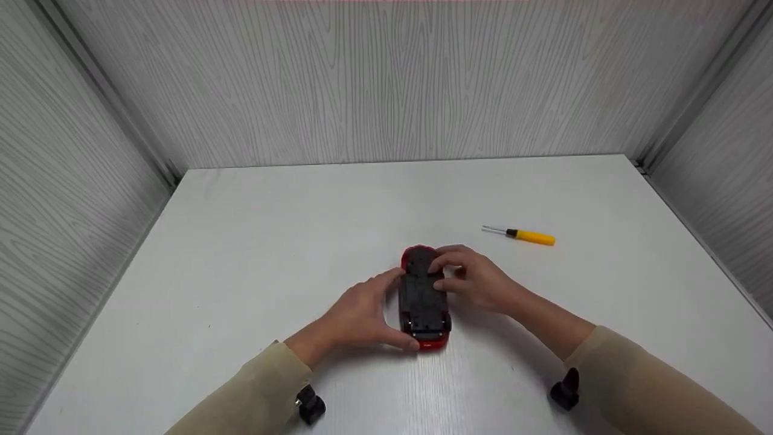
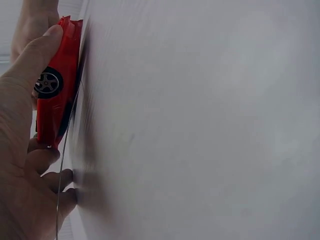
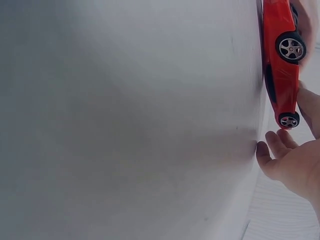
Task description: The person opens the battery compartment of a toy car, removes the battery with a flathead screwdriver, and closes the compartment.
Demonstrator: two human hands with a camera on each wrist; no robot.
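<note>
A red toy car lies upside down on the white table, its black underside facing up. My left hand holds it from the left, the thumb at the near end and the fingers along the far left side. In the left wrist view, the left thumb presses on the red body beside a wheel. My right hand is at the car's right side, with index finger and thumb touching the black underside a little apart. The right wrist view shows its other fingers loosely bent near the car's end.
A screwdriver with a yellow handle lies on the table beyond my right hand, its shaft pointing left. Grey wood-grain panels enclose the table at the back and on both sides.
</note>
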